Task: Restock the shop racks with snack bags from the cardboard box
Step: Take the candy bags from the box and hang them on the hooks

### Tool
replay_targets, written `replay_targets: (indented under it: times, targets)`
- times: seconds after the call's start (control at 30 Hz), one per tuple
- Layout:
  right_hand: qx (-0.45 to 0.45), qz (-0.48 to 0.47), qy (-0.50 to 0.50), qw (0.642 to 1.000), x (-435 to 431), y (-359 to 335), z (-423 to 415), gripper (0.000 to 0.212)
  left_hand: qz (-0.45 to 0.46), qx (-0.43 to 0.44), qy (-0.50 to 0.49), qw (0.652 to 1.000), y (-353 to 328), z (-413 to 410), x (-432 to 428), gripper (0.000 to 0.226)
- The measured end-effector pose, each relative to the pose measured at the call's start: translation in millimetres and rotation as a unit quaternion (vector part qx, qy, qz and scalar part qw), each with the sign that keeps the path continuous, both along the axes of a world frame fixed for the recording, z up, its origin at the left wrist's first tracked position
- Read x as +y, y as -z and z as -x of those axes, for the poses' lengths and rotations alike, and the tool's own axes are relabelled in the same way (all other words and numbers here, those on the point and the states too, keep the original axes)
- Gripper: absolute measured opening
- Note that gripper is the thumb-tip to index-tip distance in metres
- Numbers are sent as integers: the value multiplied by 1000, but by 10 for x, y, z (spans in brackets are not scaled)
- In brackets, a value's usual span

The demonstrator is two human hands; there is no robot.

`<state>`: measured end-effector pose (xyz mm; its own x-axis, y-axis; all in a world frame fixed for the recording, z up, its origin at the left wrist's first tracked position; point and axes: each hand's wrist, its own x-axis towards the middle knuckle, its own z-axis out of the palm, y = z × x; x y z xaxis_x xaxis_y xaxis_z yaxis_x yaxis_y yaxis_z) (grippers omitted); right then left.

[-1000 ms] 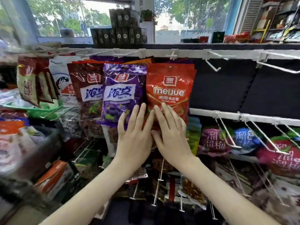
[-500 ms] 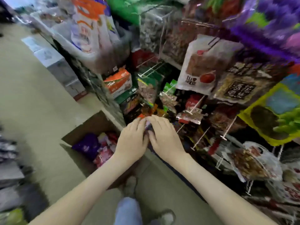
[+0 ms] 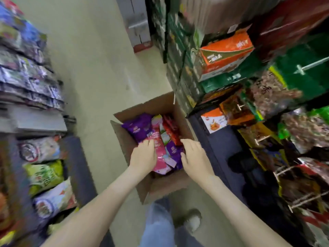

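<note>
In the box (image 3: 160, 186) at 6 o'clock, the left hand (image 3: 143, 154) and right hand (image 3: 194, 154) had dropped from the rack (image 3: 260, 139) at 3 o'clock onto the bags (image 3: 140, 127), likely starting another pick; whether either gripped one was unclear.

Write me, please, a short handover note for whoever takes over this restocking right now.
Left grip: rests on the pink bag in the cardboard box; whether it holds it is unclear.
Right grip: open, over the purple bag, holding nothing.
Box: on the floor beside the rack, with purple, pink and red bags inside.
Done: no bag lifted out at this moment.
To do: take a bag, hang it on a rack peg, repeat until the box empties.
</note>
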<state>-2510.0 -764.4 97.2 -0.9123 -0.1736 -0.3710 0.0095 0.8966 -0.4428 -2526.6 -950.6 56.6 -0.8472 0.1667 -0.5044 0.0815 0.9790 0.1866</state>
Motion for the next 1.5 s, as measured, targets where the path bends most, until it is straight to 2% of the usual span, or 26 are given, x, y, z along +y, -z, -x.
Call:
replay_targets:
  times: [0.23,0.43,0.57,0.63,0.73,0.87,0.97,1.13,1.33,1.43,1.5]
  targets:
    - [-60,51,24,997,-290,1048,502,49,11,-20,-150,988,1150,603,-281,56]
    - [-132,52,35,989,-292,1705,610,48,57,-32,-151,986,1913,995,-379,68]
    - [-154,48,35,986,-253,1940,645,47,68,-45,-194,978,2215,1131,-344,60]
    - [-158,45,34,986,-250,2020,676,46,82,-31,-198,976,2303,1146,-320,47]
    - [-157,45,34,986,-264,2054,717,47,133,-17,-148,980,2351,1145,-313,31]
    - [-147,48,32,987,-272,1952,716,47,155,-8,-68,986,2276,1138,-322,30]
    - [-139,53,36,988,-245,1760,695,45,130,-30,-70,989,1995,1082,-170,29]
    - [-153,94,70,981,-129,1080,569,46,-8,-79,-148,986,938,826,241,26]
    - [-178,204,168,948,39,-198,235,74,-192,-185,-128,955,-645,600,738,15]
    - [-116,192,193,955,184,-799,-30,62,-262,-217,-134,931,-1292,422,1029,32]
    - [-59,169,222,959,349,-1167,-237,49,-294,-222,-124,921,-1593,262,1238,32]
